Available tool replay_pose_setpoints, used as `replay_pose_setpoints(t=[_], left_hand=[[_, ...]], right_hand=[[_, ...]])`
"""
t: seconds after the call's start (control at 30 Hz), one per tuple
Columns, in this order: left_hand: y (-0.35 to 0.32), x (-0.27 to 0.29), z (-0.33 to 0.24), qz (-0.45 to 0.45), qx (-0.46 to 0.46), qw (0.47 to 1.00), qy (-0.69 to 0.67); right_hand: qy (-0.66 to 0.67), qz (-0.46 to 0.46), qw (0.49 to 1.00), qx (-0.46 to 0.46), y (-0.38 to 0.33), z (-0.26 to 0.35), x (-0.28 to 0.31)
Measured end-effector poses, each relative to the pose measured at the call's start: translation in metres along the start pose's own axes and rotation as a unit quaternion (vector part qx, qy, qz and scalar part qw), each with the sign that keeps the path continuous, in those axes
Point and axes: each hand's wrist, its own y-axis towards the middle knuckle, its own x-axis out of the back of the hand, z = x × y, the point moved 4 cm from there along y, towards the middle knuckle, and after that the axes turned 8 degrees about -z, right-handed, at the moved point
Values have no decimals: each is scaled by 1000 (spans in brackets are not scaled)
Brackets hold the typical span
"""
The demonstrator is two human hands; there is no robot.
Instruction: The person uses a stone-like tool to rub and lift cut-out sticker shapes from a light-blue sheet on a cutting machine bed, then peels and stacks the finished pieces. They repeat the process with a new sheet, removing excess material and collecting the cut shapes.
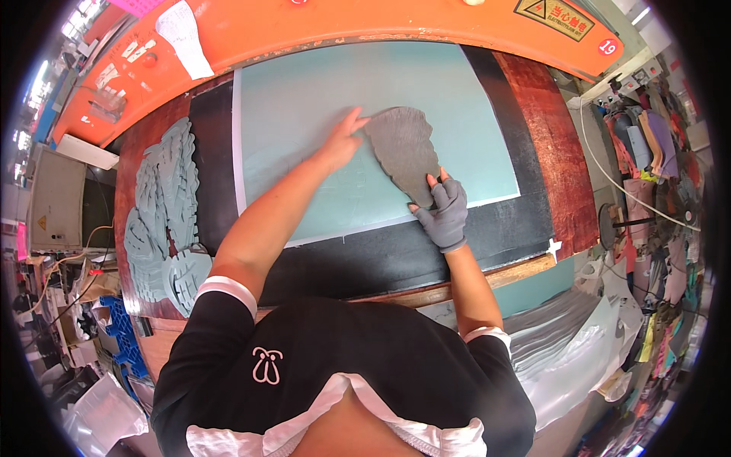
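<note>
A dark grey sole-shaped piece (405,145) with a scalloped edge lies over the pale green sheet (304,84). Its narrow end points toward me. My right hand (444,213), in a grey glove with bare fingertips, grips that narrow end between thumb and fingers. Bare and with its fingers apart, my left hand (343,143) is over the sheet, its fingertips close to the piece's upper left edge. Whether they touch it I cannot tell. The sheet rests on a black board (365,266).
Pale grey-green sole-shaped pieces (161,206) are heaped on the wooden tabletop at the left. An orange machine beam (304,24) spans the far side. Thin grey sheets (552,335) are stacked below the table's near right edge. Coloured material pieces (647,145) hang at the far right.
</note>
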Motion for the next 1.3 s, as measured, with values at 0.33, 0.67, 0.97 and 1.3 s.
replay_pose_setpoints(t=[0.33, 0.67, 0.97, 1.3], left_hand=[[-14, 3, 6, -95, -51, 980, 168], [-248, 54, 11, -81, -160, 925, 335], [-348, 50, 41, -114, -168, 953, 223], [-351, 45, 12, -212, -158, 932, 247]], right_hand=[[45, -23, 998, -25, -5, -8, 9], [62, -11, 965, -254, -104, -3, 79], [-64, 14, 998, -24, -113, 36, 90], [-78, -59, 995, -16, -116, 31, 89]])
